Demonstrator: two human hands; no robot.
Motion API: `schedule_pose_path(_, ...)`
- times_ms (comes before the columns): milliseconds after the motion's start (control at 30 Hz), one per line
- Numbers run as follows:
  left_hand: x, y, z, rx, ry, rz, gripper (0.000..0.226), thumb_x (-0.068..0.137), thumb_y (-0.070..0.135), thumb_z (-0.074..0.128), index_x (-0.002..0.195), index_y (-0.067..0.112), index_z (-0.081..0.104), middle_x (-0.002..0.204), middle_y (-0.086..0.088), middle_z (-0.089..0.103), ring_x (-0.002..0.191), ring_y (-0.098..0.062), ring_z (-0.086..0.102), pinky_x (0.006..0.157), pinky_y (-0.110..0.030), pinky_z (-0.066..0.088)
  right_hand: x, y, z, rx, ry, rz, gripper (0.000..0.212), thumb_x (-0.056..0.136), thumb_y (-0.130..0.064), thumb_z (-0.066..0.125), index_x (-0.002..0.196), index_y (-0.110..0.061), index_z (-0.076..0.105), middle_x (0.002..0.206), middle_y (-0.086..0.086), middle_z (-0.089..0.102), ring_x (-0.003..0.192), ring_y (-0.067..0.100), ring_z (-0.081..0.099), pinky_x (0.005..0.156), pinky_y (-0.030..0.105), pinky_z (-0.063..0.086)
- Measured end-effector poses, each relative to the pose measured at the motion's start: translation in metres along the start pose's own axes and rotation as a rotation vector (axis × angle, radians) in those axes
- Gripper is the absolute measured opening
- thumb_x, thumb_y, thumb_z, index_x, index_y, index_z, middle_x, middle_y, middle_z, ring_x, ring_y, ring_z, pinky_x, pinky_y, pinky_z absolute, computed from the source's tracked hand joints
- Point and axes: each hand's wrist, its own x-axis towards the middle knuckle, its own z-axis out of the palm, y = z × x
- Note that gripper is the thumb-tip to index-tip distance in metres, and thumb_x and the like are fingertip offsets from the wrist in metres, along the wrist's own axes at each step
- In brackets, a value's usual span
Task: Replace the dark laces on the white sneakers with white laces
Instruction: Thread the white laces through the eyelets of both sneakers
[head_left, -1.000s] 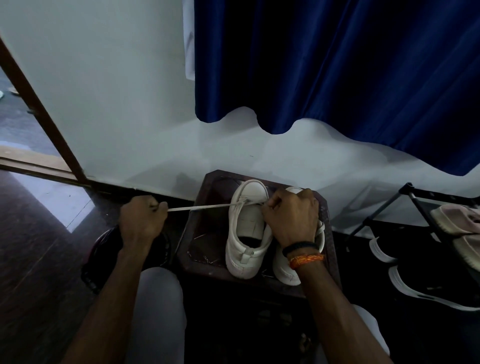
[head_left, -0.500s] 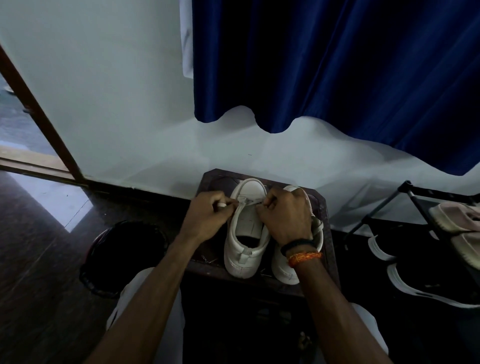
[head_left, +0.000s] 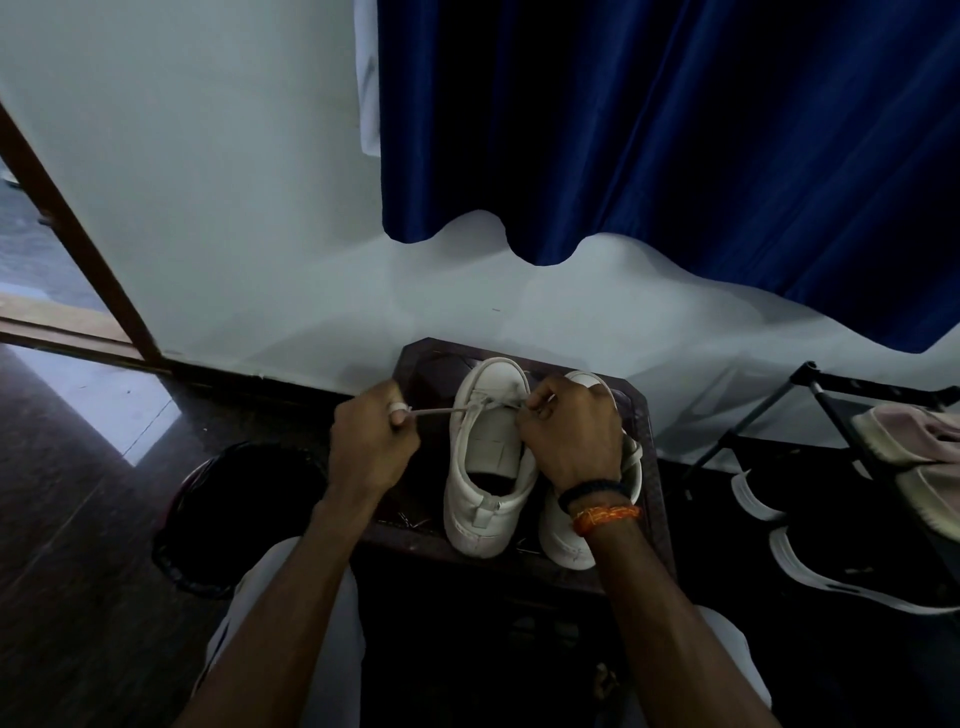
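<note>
Two white sneakers stand side by side, heels toward me, on a dark wooden stool (head_left: 415, 364). The left sneaker (head_left: 485, 467) has a white lace (head_left: 441, 411) through its front eyelets. My left hand (head_left: 371, 447) grips this lace and holds it taut to the left of the shoe. My right hand (head_left: 569, 431) pinches the lace's other end at the shoe's right side and covers much of the right sneaker (head_left: 566, 540). No dark lace shows.
A dark round bin (head_left: 234, 514) sits on the floor left of the stool. A black shoe rack (head_left: 841, 410) with other shoes stands at the right. A blue curtain (head_left: 675, 130) hangs on the white wall behind. A doorway opens at far left.
My left hand went from a far-left pull in to the shoe, then drew the lace out to the left again. My right hand stayed at the shoe.
</note>
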Motion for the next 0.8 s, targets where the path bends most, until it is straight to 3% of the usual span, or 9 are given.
schedule_pose_path(133,-0.003,-0.021,-0.011,0.056,0.047,-0.153,0.016,0.078,0.003,0.065,0.077,0.011,0.052,0.068,-0.003,0.057,0.062,-0.023,0.054,0.059,-0.028,0.036,0.001,0.001,0.002,0.007,-0.002,-0.009,0.001,0.071,-0.026,0.066,0.072,-0.026,0.066,0.071,-0.003,0.065,0.083,0.025,0.062,0.069,0.039,0.056)
schedule_pose_path(367,0.004,-0.030,-0.023,0.147,0.116,-0.235,0.024,0.075,0.005,0.061,0.092,0.017,0.050,0.088,-0.005,0.060,0.084,-0.032,0.057,0.073,-0.040,0.046,0.001,0.004,0.001,0.013,0.011,-0.034,0.005,0.072,-0.021,0.067,0.069,-0.024,0.065,0.069,-0.009,0.062,0.079,0.022,0.062,0.064,0.037,0.055)
schedule_pose_path(567,-0.002,-0.015,-0.007,0.091,-0.144,0.082,0.025,0.065,0.018,0.058,0.088,0.024,0.063,0.072,0.008,0.063,0.073,-0.021,0.066,0.076,-0.042,0.056,0.003,0.004,0.004,-0.017,0.002,-0.072,0.004,0.071,-0.021,0.064,0.072,-0.024,0.065,0.072,-0.006,0.065,0.078,0.023,0.062,0.068,0.038,0.055)
schedule_pose_path(700,-0.007,-0.003,0.011,0.003,-0.244,0.205,0.028,0.074,0.036,0.061,0.101,0.031,0.065,0.092,0.010,0.062,0.086,-0.019,0.066,0.081,-0.045,0.055,0.003,0.004,0.004,-0.047,-0.006,-0.098,0.009,0.071,-0.021,0.065,0.079,-0.024,0.069,0.076,-0.005,0.067,0.082,0.024,0.062,0.073,0.035,0.052)
schedule_pose_path(800,-0.006,0.003,0.020,-0.017,-0.262,0.315,0.033,0.081,0.025,0.063,0.113,0.026,0.071,0.102,0.004,0.056,0.093,-0.020,0.062,0.083,-0.043,0.055,0.003,0.003,0.003,-0.035,-0.018,-0.098,0.014,0.073,-0.022,0.065,0.086,-0.024,0.071,0.081,-0.004,0.070,0.086,0.024,0.063,0.076,0.036,0.053)
